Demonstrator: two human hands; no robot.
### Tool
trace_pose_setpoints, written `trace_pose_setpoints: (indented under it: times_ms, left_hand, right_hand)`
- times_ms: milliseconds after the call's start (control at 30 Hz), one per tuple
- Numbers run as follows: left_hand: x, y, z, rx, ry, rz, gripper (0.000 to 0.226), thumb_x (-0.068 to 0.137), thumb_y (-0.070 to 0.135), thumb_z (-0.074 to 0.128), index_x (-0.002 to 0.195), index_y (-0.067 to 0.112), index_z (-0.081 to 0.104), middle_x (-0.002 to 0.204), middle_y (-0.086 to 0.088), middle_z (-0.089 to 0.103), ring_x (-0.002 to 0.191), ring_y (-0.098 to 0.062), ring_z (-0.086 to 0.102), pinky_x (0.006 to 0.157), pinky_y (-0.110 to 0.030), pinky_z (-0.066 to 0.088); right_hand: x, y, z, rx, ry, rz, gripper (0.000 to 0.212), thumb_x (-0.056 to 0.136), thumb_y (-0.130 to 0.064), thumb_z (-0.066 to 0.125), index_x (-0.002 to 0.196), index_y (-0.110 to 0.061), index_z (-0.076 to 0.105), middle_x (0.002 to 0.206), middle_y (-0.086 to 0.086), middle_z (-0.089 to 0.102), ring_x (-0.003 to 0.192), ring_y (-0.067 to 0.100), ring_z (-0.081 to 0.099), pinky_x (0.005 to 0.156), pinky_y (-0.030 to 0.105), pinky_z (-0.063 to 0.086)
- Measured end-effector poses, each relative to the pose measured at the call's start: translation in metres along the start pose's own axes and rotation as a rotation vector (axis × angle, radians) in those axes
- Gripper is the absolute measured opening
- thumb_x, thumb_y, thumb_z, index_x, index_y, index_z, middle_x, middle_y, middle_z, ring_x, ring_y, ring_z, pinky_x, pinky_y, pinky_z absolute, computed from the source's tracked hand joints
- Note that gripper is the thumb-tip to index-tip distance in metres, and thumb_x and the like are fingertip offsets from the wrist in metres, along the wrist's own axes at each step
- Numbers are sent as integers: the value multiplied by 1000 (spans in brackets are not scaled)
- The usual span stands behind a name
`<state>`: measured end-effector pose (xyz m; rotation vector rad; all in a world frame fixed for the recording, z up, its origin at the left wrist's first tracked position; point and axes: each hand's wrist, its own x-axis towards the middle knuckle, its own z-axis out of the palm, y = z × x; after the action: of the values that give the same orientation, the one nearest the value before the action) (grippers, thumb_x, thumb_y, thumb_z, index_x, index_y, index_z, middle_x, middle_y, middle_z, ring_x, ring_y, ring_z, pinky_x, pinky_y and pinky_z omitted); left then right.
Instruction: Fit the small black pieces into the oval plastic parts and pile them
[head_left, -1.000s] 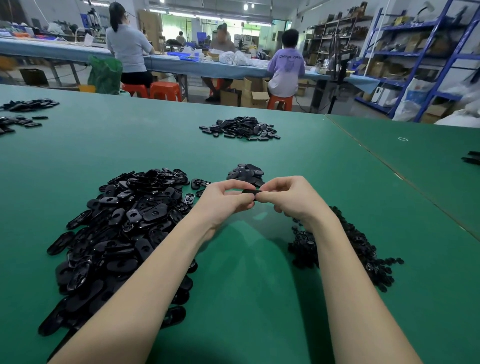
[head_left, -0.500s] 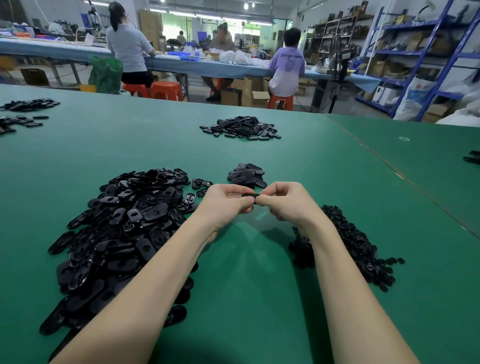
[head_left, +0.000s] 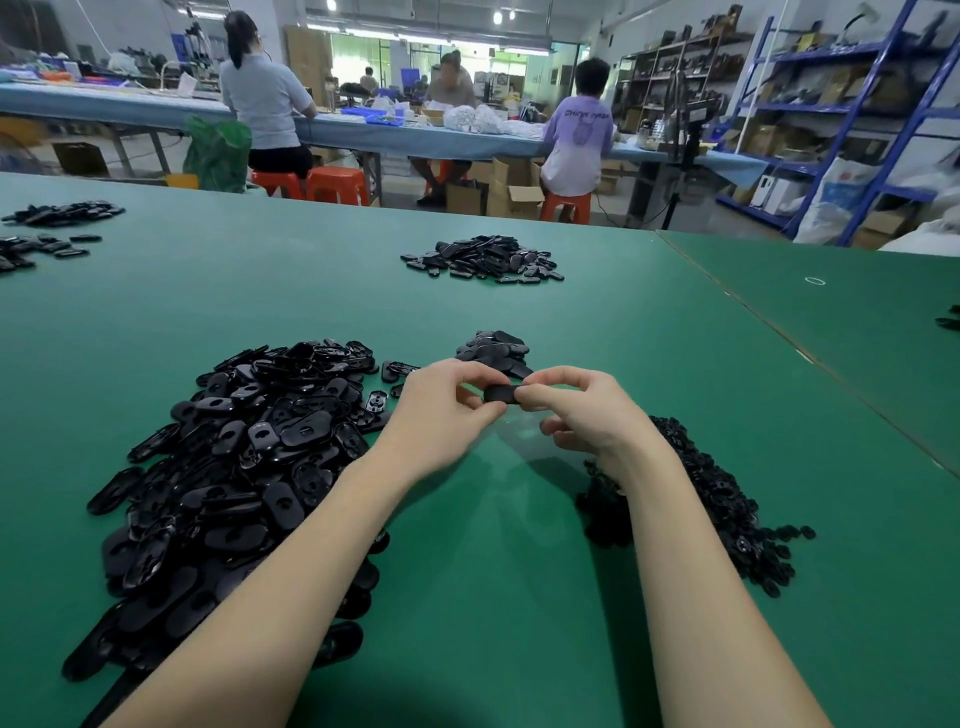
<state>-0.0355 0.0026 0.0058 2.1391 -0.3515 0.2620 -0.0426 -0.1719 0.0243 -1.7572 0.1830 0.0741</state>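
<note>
Both hands meet above the green table (head_left: 519, 597) and pinch one black oval part (head_left: 500, 393) between them. My left hand (head_left: 444, 413) grips its left end with thumb and fingers. My right hand (head_left: 582, 410) grips its right end. Whether a small piece sits inside the oval part is hidden by the fingers. A large heap of oval parts (head_left: 228, 467) lies to the left. A heap of small black pieces (head_left: 727, 499) lies to the right, partly behind my right forearm. Just beyond the hands sits a small pile of oval parts (head_left: 493, 349).
Another pile of black parts (head_left: 483, 258) lies further back on the table, and more black parts (head_left: 47, 228) at the far left. A seam (head_left: 779, 332) separates a second green table on the right. People sit at a long bench behind.
The hands have dropped slightly toward me while still holding the oval part, and the part now shows more between the fingertips. The right hand's lower fingers have loosened.
</note>
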Motion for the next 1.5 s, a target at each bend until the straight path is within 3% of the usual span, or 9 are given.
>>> trace_pose_setpoints:
  times_ms: [133,267,433,700,967,1067,1133,1267,1500]
  left_hand:
    - [30,-9,4,73,129,-12,21,83,23,78,103,29,75,91,11,71,62,1,59,65,-1,41]
    - [77,-14,11,115,185,-137,16,82,28,76,95,28,67,91,9,71,81,-13,66,81,-29,53]
    - [114,-16,21,257,162,-228,8,87,27,70,95,29,69,101,6,72,100,-19,65,81,-29,51]
    - [120,-31,33,220,127,-238,11,91,28,66,99,26,72,104,3,73,104,-20,65,91,-33,54]
    - [74,-5,10,49,261,-90,6,88,24,65,87,27,69,78,18,66,80,-5,62,76,-15,43]
    - [33,8,15,-35,212,-23,7,86,23,69,80,25,72,75,15,70,70,2,63,66,-1,40]
    - [11,11,23,-60,113,-37,7,87,24,69,81,24,73,76,14,72,72,3,64,66,-2,42]
    - [0,8,23,134,-32,-32,7,90,28,62,93,28,70,93,15,71,90,-11,65,86,-30,53]
    - [11,-22,-9,745,110,-52,23,96,23,53,118,20,61,122,-3,62,119,-26,45,95,-38,37]
  right_hand:
    - [1,2,-7,-33,18,23,20,88,-32,78,103,-21,72,90,-3,79,50,3,62,50,15,50]
    - [1,4,-7,-83,-18,36,23,91,-34,75,108,-19,72,91,-6,78,51,3,61,54,16,48]
    - [2,5,-5,-121,-51,39,20,92,-33,73,106,-18,72,87,-7,78,50,3,60,55,18,46]
    - [1,5,-1,-154,-103,34,14,93,-31,72,100,-19,72,87,-5,77,54,6,60,58,21,46]
    - [1,5,-4,-166,-79,24,14,93,-31,72,100,-18,73,87,-5,78,53,6,61,56,21,44]
    - [1,4,-3,-167,-39,1,9,94,-26,70,97,-18,73,84,-6,77,49,4,59,50,18,40]
    - [1,3,-4,-162,17,-34,7,94,-22,68,94,-17,73,81,-5,75,46,2,58,45,16,36]
    - [0,4,-11,-152,79,-67,6,94,-23,68,90,-20,72,79,-9,76,46,0,58,41,13,35]
    - [5,8,-3,-214,47,-44,9,94,-27,69,93,-20,73,78,-10,77,48,2,59,48,17,42]
